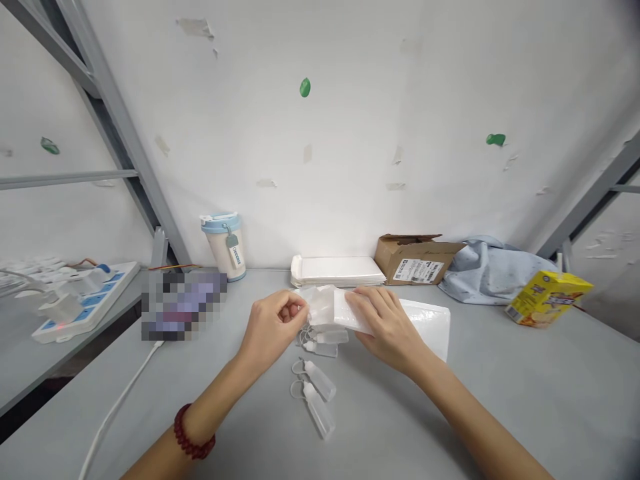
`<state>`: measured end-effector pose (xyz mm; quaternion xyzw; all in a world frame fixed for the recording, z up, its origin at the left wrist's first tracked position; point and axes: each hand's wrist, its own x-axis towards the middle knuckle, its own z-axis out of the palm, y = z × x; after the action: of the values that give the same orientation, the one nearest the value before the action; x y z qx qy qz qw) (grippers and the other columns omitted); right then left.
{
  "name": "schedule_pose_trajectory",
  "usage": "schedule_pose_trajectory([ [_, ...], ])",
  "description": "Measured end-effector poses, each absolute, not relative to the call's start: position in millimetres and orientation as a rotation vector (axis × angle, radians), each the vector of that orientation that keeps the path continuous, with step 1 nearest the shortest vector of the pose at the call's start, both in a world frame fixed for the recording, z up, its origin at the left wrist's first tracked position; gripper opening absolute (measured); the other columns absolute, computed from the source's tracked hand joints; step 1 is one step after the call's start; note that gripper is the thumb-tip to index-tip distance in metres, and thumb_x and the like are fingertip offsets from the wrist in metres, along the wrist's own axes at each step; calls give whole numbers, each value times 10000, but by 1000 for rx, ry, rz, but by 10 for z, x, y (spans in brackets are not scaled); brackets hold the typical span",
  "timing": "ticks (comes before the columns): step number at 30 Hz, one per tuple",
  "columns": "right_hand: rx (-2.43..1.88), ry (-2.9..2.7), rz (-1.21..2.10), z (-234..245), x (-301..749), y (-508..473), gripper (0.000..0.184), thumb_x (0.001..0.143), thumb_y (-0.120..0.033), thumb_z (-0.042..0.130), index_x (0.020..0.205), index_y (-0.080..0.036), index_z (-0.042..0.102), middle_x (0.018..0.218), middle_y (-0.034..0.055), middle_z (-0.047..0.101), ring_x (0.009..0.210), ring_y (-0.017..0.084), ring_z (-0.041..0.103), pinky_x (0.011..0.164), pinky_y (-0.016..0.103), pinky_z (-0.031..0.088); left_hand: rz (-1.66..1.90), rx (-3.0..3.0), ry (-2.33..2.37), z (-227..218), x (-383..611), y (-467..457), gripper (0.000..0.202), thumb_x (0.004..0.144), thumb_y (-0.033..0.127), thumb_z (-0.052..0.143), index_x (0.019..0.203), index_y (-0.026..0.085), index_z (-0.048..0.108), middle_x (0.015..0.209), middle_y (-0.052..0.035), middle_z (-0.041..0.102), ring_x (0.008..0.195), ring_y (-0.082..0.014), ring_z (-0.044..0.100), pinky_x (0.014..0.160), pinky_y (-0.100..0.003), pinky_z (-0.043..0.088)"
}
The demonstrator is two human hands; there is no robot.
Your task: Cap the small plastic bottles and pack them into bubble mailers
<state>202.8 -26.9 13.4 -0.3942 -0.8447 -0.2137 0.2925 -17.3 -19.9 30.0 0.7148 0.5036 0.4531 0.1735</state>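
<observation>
My right hand (385, 323) lies over a white bubble mailer (425, 323) and grips it, fingers on top. The mailer's pale end sticks out toward the left. At that end the thumb and fingertips of my left hand (273, 323) are pinched together on the edge of the mailer; the exact grip is partly hidden. Below the mailer lie several small translucent squeeze bottles with looped cap straps, partly covered by it. Two more such bottles, an upper bottle (320, 380) and a lower bottle (319, 409), rest nearer to me.
Against the wall stand a stack of white mailers (337, 270), an open cardboard box (415, 260), a light blue cloth (493, 270) and a lidded cup (225, 247). A yellow box (547, 299) sits right. Left are a pixelated device (185, 307), its cable (120, 407) and a power strip (90, 303).
</observation>
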Motion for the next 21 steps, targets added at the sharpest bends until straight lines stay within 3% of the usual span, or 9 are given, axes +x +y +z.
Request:
schedule_pose_trajectory([
  [9,-966,-2285,-500,107,1910,-357,440,704,-46,471,1138,-112,459,1060,148,529,948,250,460,771,382,390,1135,2267,1166,265,-34,-294,155,731,121,508,673,184,637,612,37,599,507,-77,384,517,-192,328],
  [21,-948,-2295,-388,109,1900,-379,476,699,-46,460,1166,-139,437,1073,140,520,949,251,456,776,393,384,970,2335,920,261,-45,-309,301,802,116,384,650,170,638,622,16,608,570,-94,481,533,-199,356],
])
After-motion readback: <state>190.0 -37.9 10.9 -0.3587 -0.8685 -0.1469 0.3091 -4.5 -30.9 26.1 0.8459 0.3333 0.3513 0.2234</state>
